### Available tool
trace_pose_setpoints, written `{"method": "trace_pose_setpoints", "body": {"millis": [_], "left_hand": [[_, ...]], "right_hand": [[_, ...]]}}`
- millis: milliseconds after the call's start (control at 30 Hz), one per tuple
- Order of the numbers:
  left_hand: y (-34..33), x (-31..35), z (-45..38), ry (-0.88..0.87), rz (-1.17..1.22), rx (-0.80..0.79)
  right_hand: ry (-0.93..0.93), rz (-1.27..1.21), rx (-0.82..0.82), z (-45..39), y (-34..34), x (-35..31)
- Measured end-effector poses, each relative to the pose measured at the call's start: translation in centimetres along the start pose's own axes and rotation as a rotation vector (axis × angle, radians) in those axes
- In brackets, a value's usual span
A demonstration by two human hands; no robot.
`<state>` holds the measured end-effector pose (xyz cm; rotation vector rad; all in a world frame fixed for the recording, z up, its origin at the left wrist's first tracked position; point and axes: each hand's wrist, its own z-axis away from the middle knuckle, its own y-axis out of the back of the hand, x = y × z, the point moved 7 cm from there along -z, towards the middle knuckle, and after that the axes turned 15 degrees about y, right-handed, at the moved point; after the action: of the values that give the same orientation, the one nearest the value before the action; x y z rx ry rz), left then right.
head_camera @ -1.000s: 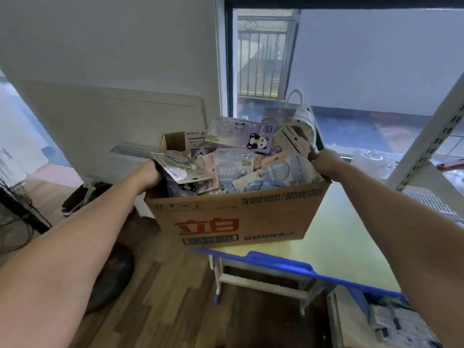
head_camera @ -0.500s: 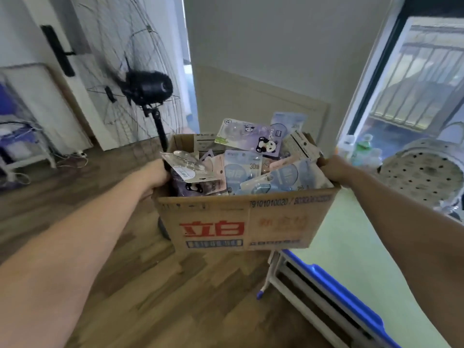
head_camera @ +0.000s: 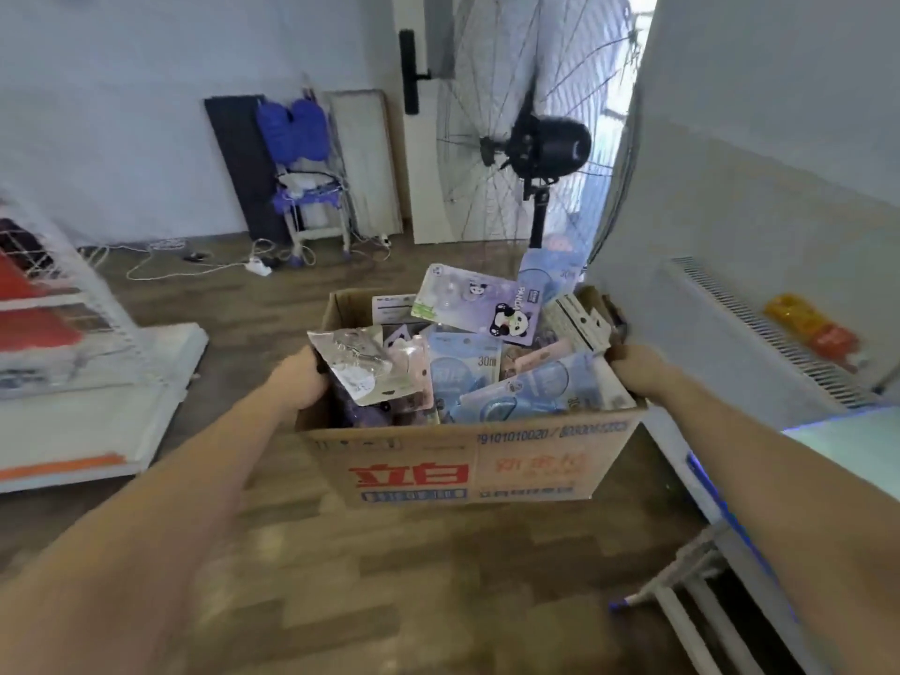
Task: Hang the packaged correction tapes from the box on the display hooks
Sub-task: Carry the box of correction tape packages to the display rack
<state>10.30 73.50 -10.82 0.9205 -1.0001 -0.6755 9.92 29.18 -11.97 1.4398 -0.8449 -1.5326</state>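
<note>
Far left: a white wire display rack (head_camera: 92, 333) with red items stands on the wooden floor (head_camera: 389, 577). Behind it, a blue chair (head_camera: 307, 187) and a white power strip (head_camera: 258, 268) sit near the back wall. Your left hand (head_camera: 299, 382) grips the left wall of the cardboard box (head_camera: 467, 460), fingers curled over its rim. The box is held up off the floor between your 2 hands. Packaged correction tapes (head_camera: 487, 362) fill it in a loose heap, several poking above the rim. A large black fan (head_camera: 545, 143) stands behind. Your right hand (head_camera: 638, 370) grips the right wall, fingers wrapped round it. Far right: a white radiator (head_camera: 759, 328) and a table (head_camera: 847, 436) with a blue edge.
</note>
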Motion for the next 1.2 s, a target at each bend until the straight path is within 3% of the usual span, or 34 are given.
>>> {"method": "trace_pose_setpoints", "body": {"millis": [200,533,900,1200], "left_hand": [[-1.1,-14.0,2.2,0.282,0.056,0.014],[-5.0,-33.1,13.3,0.738,0.208,0.058],[-9.3,-45.5,26.5,1.237,0.521,0.247],[-7.5,-56.6,29.7,1.413,0.657,0.308]], "right_hand": [[0.085,0.024,-0.121,-2.7,-9.6,-6.6],[0.379,0.133,-0.430,-4.1,-25.6,-19.1],[0.732,0.143,-0.603,-3.3,-38.7,-35.5],[0.846,0.178,-0.685,-0.3,-47.8,-49.3]]}}
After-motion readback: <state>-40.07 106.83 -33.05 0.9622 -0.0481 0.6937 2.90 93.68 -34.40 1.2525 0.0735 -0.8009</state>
